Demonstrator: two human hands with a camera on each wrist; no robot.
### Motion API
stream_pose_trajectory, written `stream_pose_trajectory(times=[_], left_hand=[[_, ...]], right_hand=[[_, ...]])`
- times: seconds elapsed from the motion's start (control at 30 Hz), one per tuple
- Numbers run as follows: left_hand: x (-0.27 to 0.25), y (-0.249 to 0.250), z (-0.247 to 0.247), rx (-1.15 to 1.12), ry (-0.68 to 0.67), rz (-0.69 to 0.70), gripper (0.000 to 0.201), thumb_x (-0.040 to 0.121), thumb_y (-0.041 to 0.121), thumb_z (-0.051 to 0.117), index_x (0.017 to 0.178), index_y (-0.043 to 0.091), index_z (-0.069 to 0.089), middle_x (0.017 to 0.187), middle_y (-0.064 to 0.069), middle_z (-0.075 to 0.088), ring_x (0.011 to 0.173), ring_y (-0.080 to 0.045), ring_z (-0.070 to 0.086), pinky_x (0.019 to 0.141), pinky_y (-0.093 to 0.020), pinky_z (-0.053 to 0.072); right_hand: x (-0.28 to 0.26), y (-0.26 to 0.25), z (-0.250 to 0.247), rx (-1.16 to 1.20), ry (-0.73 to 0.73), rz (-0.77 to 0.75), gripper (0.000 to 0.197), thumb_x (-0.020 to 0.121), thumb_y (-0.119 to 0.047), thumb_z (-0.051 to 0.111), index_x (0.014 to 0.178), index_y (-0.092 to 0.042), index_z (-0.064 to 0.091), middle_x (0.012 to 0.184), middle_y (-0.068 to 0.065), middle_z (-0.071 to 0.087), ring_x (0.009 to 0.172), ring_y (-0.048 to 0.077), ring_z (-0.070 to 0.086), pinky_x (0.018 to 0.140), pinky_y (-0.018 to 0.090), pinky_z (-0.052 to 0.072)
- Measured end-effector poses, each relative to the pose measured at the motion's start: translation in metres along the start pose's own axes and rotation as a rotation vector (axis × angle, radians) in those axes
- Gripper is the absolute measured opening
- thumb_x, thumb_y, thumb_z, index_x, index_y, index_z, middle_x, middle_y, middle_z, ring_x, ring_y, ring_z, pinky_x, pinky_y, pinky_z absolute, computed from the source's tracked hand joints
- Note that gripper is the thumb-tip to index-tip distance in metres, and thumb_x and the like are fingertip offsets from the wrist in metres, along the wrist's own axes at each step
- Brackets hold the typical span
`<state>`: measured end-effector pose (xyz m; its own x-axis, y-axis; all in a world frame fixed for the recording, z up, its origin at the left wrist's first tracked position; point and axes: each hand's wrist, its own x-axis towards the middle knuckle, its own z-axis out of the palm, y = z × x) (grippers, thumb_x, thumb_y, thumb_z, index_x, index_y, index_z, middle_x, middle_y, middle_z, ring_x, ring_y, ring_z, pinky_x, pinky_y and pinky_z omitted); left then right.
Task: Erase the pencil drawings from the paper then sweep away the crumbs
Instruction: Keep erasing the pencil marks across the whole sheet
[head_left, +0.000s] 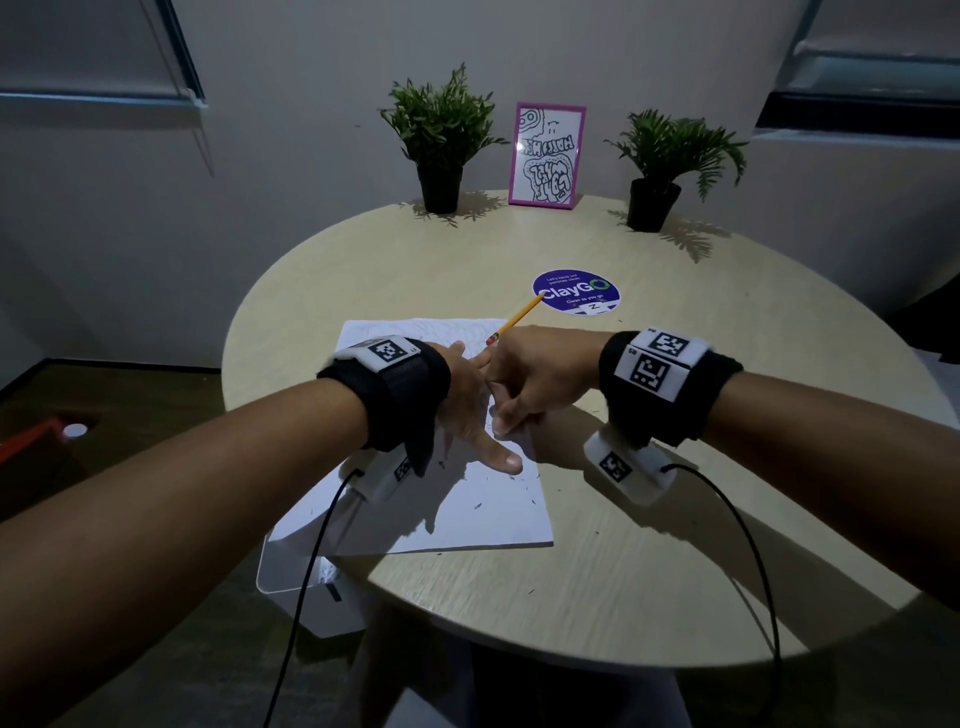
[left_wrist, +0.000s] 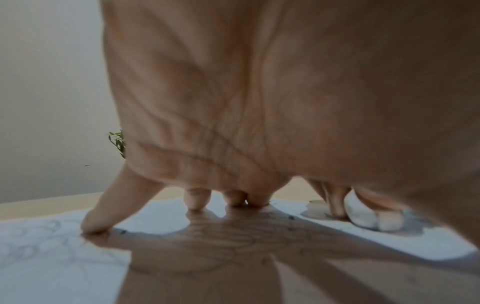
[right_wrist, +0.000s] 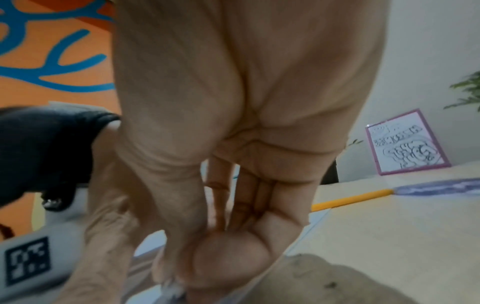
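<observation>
While your left hand (head_left: 465, 410) lies spread on the white sheet of paper (head_left: 483, 512) in the head view, its straight fingers press the sheet flat onto the round pale wooden worktop (head_left: 675, 545). Your right hand (head_left: 535, 379) sits just beside it, touching it near the thumb, with its fingers curled down onto the paper; from here you cannot make out what they hold. Small dark eraser crumbs (head_left: 478, 505) are scattered over the near part of the sheet. A yellow pencil (head_left: 519, 318) lies past your hands, its tip reaching a round purple sticker (head_left: 576, 292). At the far edge stand two green potted plants (head_left: 441, 137) and, between them, a pink-framed drawing (head_left: 546, 156).

In the left wrist view, your left hand (left_wrist: 259, 102) arches over the paper (left_wrist: 52, 257) with its fingertips (left_wrist: 93, 224) spread apart and planted on the sheet. Faint pencil drawings (left_wrist: 33, 240) show on the paper to the left. To the right, the fingers of your right hand (left_wrist: 337, 201) pinch a white eraser (left_wrist: 361, 216) that touches the sheet.

In the right wrist view, your right hand (right_wrist: 233, 144) points down with thumb and fingers drawn together at the bottom, where a bit of the eraser (right_wrist: 172, 291) shows blurred. The pencil (right_wrist: 350, 199) lies on the worktop (right_wrist: 389, 246) to the right.
</observation>
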<state>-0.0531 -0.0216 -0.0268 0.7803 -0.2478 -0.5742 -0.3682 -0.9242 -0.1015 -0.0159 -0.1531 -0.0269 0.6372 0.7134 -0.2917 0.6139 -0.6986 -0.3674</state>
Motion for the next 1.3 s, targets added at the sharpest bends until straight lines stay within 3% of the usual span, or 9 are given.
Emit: stream_pose_trajectory(times=[0.13, 0.23, 0.3, 0.43, 0.6, 0.77, 0.93, 1.13, 1.3], left_hand=[[-0.003, -0.006, 0.002, -0.075, 0.042, 0.035, 0.087, 0.075, 0.079, 0.06, 0.149, 0.046, 0.029, 0.165, 0.012, 0.003, 0.152, -0.032, -0.012, 0.118, -0.058, 0.009], [-0.003, -0.027, 0.004, -0.241, 0.156, 0.104, 0.068, 0.076, 0.061, 0.075, 0.135, 0.042, 0.047, 0.142, 0.018, 0.035, 0.142, -0.018, 0.031, 0.111, -0.039, 0.03], [-0.003, -0.039, 0.008, -0.292, 0.196, 0.113, 0.07, 0.071, 0.06, 0.08, 0.133, 0.044, 0.051, 0.148, 0.017, 0.037, 0.131, -0.019, 0.047, 0.105, -0.033, 0.039], [-0.001, -0.044, 0.013, -0.22, 0.186, 0.07, 0.092, 0.074, 0.067, 0.074, 0.151, 0.045, 0.031, 0.166, 0.011, 0.007, 0.145, -0.019, 0.032, 0.115, -0.036, 0.031], [0.0, -0.043, 0.014, -0.185, 0.123, 0.047, 0.103, 0.074, 0.071, 0.07, 0.154, 0.048, 0.01, 0.166, 0.014, -0.003, 0.151, -0.016, 0.014, 0.119, -0.041, 0.025], [-0.002, -0.041, 0.007, -0.174, 0.095, 0.052, 0.087, 0.077, 0.068, 0.07, 0.15, 0.05, 0.027, 0.166, 0.007, 0.009, 0.152, -0.017, 0.009, 0.118, -0.043, 0.021], [0.012, -0.043, 0.008, -0.085, 0.058, 0.027, 0.11, 0.071, 0.079, 0.065, 0.153, 0.052, -0.002, 0.164, 0.013, -0.018, 0.154, -0.022, -0.002, 0.12, -0.053, 0.017], [0.009, -0.042, 0.007, -0.09, 0.045, 0.037, 0.105, 0.075, 0.075, 0.065, 0.154, 0.05, 0.001, 0.163, 0.013, -0.022, 0.153, -0.022, -0.008, 0.121, -0.055, 0.012], [0.011, -0.042, 0.008, -0.07, 0.044, 0.034, 0.109, 0.073, 0.078, 0.063, 0.153, 0.051, -0.006, 0.163, 0.012, -0.022, 0.153, -0.025, -0.007, 0.121, -0.056, 0.013]], right_hand=[[0.001, -0.001, -0.003, 0.007, -0.023, 0.029, 0.023, 0.078, -0.027, 0.084, 0.063, -0.02, 0.068, 0.064, -0.005, 0.072, 0.059, 0.008, 0.067, 0.069, 0.032, 0.055], [-0.003, -0.002, 0.001, 0.038, -0.001, 0.029, 0.021, 0.08, -0.024, 0.082, 0.066, -0.015, 0.07, 0.064, -0.003, 0.072, 0.058, 0.007, 0.066, 0.065, 0.025, 0.053], [-0.005, -0.002, 0.0, 0.038, 0.003, 0.032, 0.022, 0.081, -0.025, 0.082, 0.065, -0.016, 0.07, 0.065, -0.002, 0.073, 0.057, 0.006, 0.065, 0.063, 0.022, 0.051], [-0.001, 0.001, -0.005, 0.003, 0.027, 0.037, 0.019, 0.08, -0.027, 0.083, 0.068, -0.018, 0.072, 0.063, -0.006, 0.071, 0.057, 0.001, 0.062, 0.06, 0.018, 0.048], [0.015, 0.012, -0.006, -0.024, 0.252, 0.096, 0.021, 0.079, -0.023, 0.083, 0.066, -0.013, 0.07, 0.062, -0.004, 0.065, 0.062, 0.006, 0.058, 0.062, 0.025, 0.044], [0.008, 0.001, -0.006, -0.011, -0.032, 0.03, 0.022, 0.079, -0.025, 0.082, 0.064, -0.018, 0.068, 0.057, -0.011, 0.067, 0.054, 0.0, 0.059, 0.061, 0.023, 0.047], [0.02, 0.02, -0.014, -0.065, 0.225, 0.11, 0.029, 0.078, -0.025, 0.083, 0.057, -0.021, 0.064, 0.057, -0.01, 0.064, 0.057, 0.001, 0.057, 0.063, 0.026, 0.047], [0.004, 0.01, -0.01, 0.044, -0.08, 0.022, 0.021, 0.081, -0.021, 0.081, 0.066, -0.014, 0.069, 0.072, 0.002, 0.075, 0.063, 0.014, 0.069, 0.059, 0.018, 0.051], [0.019, 0.016, -0.012, -0.062, 0.199, 0.121, 0.023, 0.077, -0.029, 0.083, 0.063, -0.018, 0.068, 0.061, -0.005, 0.067, 0.061, 0.006, 0.061, 0.06, 0.027, 0.05]])
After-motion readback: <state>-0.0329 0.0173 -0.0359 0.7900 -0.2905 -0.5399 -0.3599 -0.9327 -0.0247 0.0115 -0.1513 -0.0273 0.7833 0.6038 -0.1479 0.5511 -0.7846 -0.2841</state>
